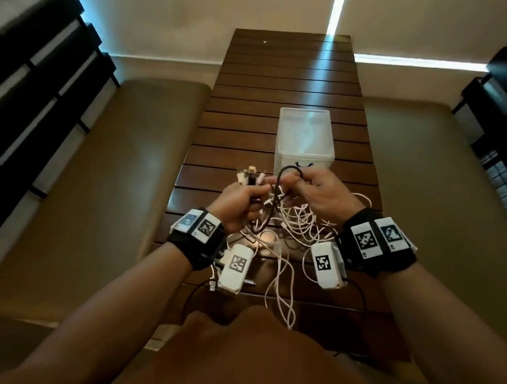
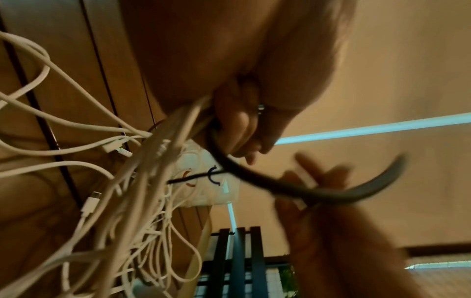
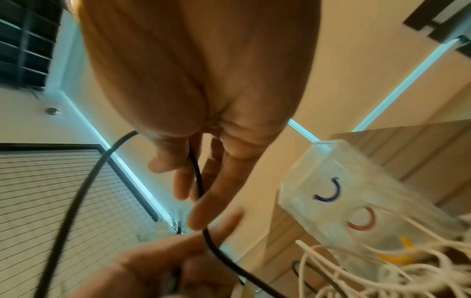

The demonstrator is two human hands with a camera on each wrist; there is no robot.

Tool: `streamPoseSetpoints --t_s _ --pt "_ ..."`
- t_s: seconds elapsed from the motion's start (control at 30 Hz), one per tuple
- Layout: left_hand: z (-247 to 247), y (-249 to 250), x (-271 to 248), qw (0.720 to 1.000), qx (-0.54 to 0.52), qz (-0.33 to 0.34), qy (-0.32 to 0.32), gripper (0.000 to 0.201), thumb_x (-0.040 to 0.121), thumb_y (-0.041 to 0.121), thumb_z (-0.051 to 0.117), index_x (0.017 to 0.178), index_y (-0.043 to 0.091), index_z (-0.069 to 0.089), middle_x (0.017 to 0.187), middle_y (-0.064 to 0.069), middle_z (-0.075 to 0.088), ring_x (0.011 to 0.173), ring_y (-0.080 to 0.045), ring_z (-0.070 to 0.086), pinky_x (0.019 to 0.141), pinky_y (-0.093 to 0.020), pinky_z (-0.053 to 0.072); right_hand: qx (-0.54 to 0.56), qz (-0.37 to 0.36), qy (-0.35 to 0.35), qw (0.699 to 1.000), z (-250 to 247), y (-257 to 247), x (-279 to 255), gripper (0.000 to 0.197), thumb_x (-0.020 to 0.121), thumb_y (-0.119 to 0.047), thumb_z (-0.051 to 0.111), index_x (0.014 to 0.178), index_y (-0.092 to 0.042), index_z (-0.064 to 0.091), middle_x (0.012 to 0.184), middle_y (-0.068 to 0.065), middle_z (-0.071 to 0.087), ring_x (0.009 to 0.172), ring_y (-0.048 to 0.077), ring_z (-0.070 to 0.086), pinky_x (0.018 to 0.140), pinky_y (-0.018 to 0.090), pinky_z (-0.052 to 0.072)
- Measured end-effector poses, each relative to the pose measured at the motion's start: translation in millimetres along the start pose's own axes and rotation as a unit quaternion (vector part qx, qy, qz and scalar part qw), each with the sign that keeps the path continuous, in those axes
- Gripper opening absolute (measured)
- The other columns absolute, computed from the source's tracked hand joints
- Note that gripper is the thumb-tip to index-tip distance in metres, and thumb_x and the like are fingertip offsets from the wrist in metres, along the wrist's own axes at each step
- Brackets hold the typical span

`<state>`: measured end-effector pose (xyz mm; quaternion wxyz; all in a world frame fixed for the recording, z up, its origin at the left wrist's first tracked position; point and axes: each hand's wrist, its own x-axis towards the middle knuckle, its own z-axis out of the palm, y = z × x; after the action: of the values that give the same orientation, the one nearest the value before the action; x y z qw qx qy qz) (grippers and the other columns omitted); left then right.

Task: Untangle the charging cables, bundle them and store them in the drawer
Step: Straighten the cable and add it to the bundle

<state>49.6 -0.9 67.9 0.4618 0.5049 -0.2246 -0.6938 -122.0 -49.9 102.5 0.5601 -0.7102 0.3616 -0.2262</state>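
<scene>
Above the near end of a slatted wooden table (image 1: 279,86), both hands work a tangle of cables. My left hand (image 1: 240,204) grips a fistful of white cables (image 2: 175,129) and plug ends (image 1: 251,174). A black cable (image 1: 287,175) loops up between the hands; my right hand (image 1: 315,191) pinches it between thumb and fingers (image 3: 193,177). More white cables (image 1: 300,222) hang in loose loops onto the table and over its near edge. A translucent plastic drawer box (image 1: 304,142) stands just beyond the hands.
Padded brown benches (image 1: 126,170) run along both sides of the table. The drawer box front (image 3: 356,203) carries blue, red and yellow ring marks. Dark window frames (image 1: 35,78) stand at far left and right. A bare stretch of table lies beyond the box.
</scene>
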Motion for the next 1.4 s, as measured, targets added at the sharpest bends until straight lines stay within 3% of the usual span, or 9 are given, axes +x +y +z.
streamPoseSetpoints --t_s 0.17,0.3,0.4,0.5,0.8,1.03,1.2,1.33,1.4 --pt "13 -3 3 0.990 0.096 -0.080 -0.065 0.044 0.089 -0.003 0.039 0.075 0.015 0.077 0.073 0.001 0.038 0.044 -0.004 0.023 0.044 -0.018 0.012 -0.013 -0.145 0.111 0.983 -6 -29 -8 0.016 0.097 -0.010 0.052 0.103 -0.013 0.067 0.096 0.004 0.064 0.074 0.019 0.065 0.068 0.034 0.059" --pt "17 11 4 0.988 0.145 -0.017 -0.055 0.013 0.095 0.015 0.055 0.094 0.009 0.066 0.065 0.002 0.040 0.043 -0.004 0.029 0.039 -0.016 0.022 0.041 -0.164 0.208 0.963 -9 -27 -14 0.035 0.087 -0.021 0.068 0.120 -0.027 0.057 0.102 0.004 0.059 0.081 0.022 0.064 0.071 0.041 0.060" --pt "19 21 5 0.983 0.154 0.073 -0.066 0.014 0.095 0.023 0.055 0.092 0.013 0.064 0.064 0.002 0.044 0.041 -0.004 0.031 0.036 -0.017 0.025 0.039 -0.040 0.134 0.989 -8 -5 -18 0.055 0.080 -0.027 0.073 0.126 -0.043 0.046 0.119 0.004 0.053 0.096 0.022 0.063 0.077 0.034 0.059" --pt "19 30 2 0.978 0.128 0.111 -0.119 0.022 0.089 0.028 0.056 0.098 0.011 0.066 0.069 -0.003 0.045 0.040 -0.004 0.030 0.035 -0.016 0.024 -0.018 0.054 -0.011 0.998 -3 28 -13 0.044 0.086 -0.015 0.068 0.116 -0.044 0.053 0.104 0.002 0.059 0.091 0.018 0.063 0.074 0.028 0.057" --pt "13 34 -6 0.954 0.113 0.149 -0.236 0.025 0.092 0.014 0.052 0.103 0.025 0.072 0.073 -0.005 0.046 0.045 -0.006 0.028 0.040 -0.017 0.023 -0.089 0.032 0.029 0.995 -5 51 7 0.008 0.091 -0.015 0.064 0.095 -0.019 0.069 0.092 0.017 0.068 0.085 0.028 0.066 0.084 0.049 0.055" --pt "16 11 14 0.961 0.226 0.160 -0.007 0.032 0.082 -0.010 0.062 0.110 0.004 0.064 0.050 0.013 0.058 0.041 0.003 0.050 0.046 -0.012 0.037 -0.029 -0.089 0.100 0.991 -8 17 7 0.015 0.091 -0.001 0.060 0.102 -0.004 0.070 0.101 0.001 0.072 0.093 0.011 0.069 0.081 0.027 0.056" --pt "19 -10 26 0.930 0.326 0.171 -0.007 0.003 0.085 0.007 0.069 0.086 0.005 0.068 0.078 0.001 0.067 0.067 0.002 0.062 0.067 -0.015 0.048 0.072 -0.098 0.182 0.976 -21 -21 8 0.019 0.093 0.002 0.055 0.088 -0.012 0.067 0.067 -0.005 0.071 0.062 0.008 0.067 0.054 0.021 0.052" --pt "8 -25 34 0.920 0.365 0.143 0.018 0.018 0.087 0.029 0.069 0.087 0.011 0.071 0.083 -0.001 0.071 0.077 -0.010 0.064 0.077 -0.030 0.050 0.213 -0.211 0.238 0.924 -52 -55 -3 0.022 0.094 -0.008 0.054 0.090 -0.023 0.070 0.077 -0.003 0.072 0.064 0.014 0.067 0.054 0.023 0.049" --pt "6 -22 34 0.927 0.342 0.155 0.017 0.018 0.086 0.031 0.069 0.090 0.014 0.073 0.089 -0.002 0.074 0.086 -0.016 0.068 0.081 -0.033 0.052 0.180 -0.202 0.230 0.935 -63 -51 -5 0.021 0.094 -0.009 0.056 0.102 -0.025 0.066 0.084 -0.002 0.071 0.066 0.014 0.066 0.055 0.022 0.049"
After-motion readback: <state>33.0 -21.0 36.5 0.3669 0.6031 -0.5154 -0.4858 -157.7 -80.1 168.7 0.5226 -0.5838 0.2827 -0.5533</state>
